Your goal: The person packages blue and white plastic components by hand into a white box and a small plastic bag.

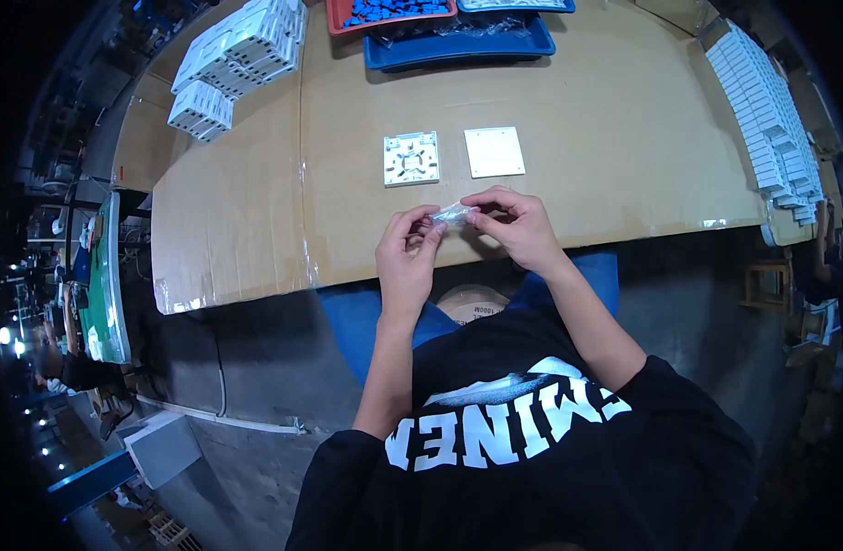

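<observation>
Between my two hands, near the table's front edge, is a small clear plastic bag (452, 214). My left hand (410, 246) pinches its left end, and my right hand (518, 225) pinches the right end. What the bag contains is too small to make out. Just beyond my left hand lies an opened white plastic box base (411, 160), with moulded parts inside. A flat square white cover (495, 151) rests beside it on the right, apart from the base.
Cardboard covers the table (348, 101). Stacked white boxes (242, 50) stand at the far left, and many more white units (761, 115) line the right edge. At the back are a blue tray (458, 52) and a red tray (348, 25) with blue pieces.
</observation>
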The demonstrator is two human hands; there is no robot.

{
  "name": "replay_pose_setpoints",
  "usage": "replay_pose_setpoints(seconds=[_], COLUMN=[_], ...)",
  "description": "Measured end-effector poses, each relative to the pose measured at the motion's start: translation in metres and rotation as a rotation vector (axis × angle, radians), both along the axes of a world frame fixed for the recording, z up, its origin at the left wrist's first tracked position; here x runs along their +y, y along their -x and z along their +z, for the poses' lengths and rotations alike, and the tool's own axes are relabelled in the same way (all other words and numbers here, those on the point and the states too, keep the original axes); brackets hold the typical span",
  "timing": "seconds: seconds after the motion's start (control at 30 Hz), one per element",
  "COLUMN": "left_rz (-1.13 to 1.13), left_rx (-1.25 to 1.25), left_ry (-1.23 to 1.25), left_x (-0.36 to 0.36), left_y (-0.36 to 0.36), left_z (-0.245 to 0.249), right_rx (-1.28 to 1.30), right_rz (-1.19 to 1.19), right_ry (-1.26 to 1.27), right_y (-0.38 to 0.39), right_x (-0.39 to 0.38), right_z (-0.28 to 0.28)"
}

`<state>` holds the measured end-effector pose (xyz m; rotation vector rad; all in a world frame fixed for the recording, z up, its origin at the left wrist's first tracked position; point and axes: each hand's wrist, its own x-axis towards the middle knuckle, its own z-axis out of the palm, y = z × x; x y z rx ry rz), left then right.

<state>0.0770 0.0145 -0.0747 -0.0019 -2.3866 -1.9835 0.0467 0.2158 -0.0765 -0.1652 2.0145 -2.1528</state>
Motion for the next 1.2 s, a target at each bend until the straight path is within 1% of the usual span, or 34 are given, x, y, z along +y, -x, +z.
replay_pose_setpoints(seconds=[0.03, 0.07, 0.1, 0.17, 0.3, 0.33, 0.37, 0.4, 0.43, 0.5, 0.57, 0.63, 0.67, 0.73, 0.8, 0.87, 0.93, 0.97, 1.03, 1.07, 1.1, 1.13, 1.2], left_rz=[0.002, 0.022, 0.041, 0.026, -0.018, -0.059, -0.054, -0.071, -0.088, -0.111, -0.132, -0.157, -0.156, -0.229, -0.267, -0.307, -0.397, -0.399, -0.465, -0.467, -0.475, -0.481, -0.516], left_rx=[0.006, 0.107, 0.207, 0.218, 0.270, 0.318, 0.326, 0.395, 0.465, 0.468, 0.466, 0.393, 0.391, 0.416, 0.409, 0.401, 0.451, 0.450, 0.506, 0.503, 0.557, 0.611, 0.609], left_ry=[0.000, 0.083, 0.166, 0.189, 0.259, 0.332, 0.332, 0.445, 0.558, 0.594, 0.628, 0.682, 0.680, 0.681, 0.664, 0.649, 0.723, 0.720, 0.841, 0.837, 0.834, 0.833, 0.835], left_x=[-0.002, -0.005, -0.008, -0.017, -0.033, -0.040, -0.046, -0.051, -0.056, -0.063, -0.065, -0.067, -0.070, -0.074, -0.075, -0.075, -0.073, -0.074, -0.076, -0.078, -0.080, -0.084, -0.089], left_y=[0.002, 0.006, 0.009, 0.024, 0.064, 0.077, 0.089, 0.098, 0.106, 0.119, 0.122, 0.120, 0.120, 0.121, 0.121, 0.121, 0.120, 0.119, 0.118, 0.116, 0.115, 0.114, 0.114], left_z=[0.003, 0.006, 0.009, 0.013, 0.024, 0.019, 0.014, 0.011, 0.009, 0.005, 0.000, 0.002, 0.002, -0.001, 0.000, 0.005, 0.009, 0.009, 0.008, 0.008, 0.008, 0.009, 0.011], right_rx=[0.078, 0.156, 0.160, 0.275, 0.226, 0.246, 0.264, 0.337, 0.342, 0.575, 0.595, 0.615, 0.635, 0.648, 0.714, 0.735, 0.759, 0.767, 0.772, 0.736, 0.703, 0.701, 0.666], right_rz=[-0.009, -0.019, -0.018, 0.000, 0.018, 0.020, 0.021, 0.009, 0.009, -0.071, -0.048, -0.019, 0.014, 0.047, 0.102, 0.086, 0.071, 0.093, 0.117, 0.146, 0.177, 0.211, 0.216], right_ry=[-0.072, -0.144, -0.144, -0.209, -0.224, -0.265, -0.307, -0.383, -0.385, -0.632, -0.680, -0.722, -0.724, -0.728, -0.762, -0.780, -0.798, -0.821, -0.851, -0.855, -0.856, -0.916, -0.898], right_y=[0.002, 0.004, 0.010, 0.026, 0.063, 0.072, 0.080, 0.087, 0.093, 0.097, 0.096, 0.096, 0.095, 0.096, 0.099, 0.097, 0.096, 0.097, 0.095, 0.092, 0.092, 0.093, 0.091], right_x=[-0.002, -0.004, -0.006, -0.013, -0.028, -0.032, -0.035, -0.038, -0.042, -0.045, -0.043, -0.043, -0.041, -0.036, -0.034, -0.033, -0.035, -0.037, -0.038, -0.038, -0.039, -0.038, -0.038], right_z=[0.002, 0.004, 0.006, 0.008, 0.009, 0.008, 0.007, 0.005, 0.002, -0.003, -0.005, -0.005, -0.005, -0.007, -0.008, -0.006, -0.004, -0.004, 0.001, 0.003, 0.005, 0.004, 0.007])
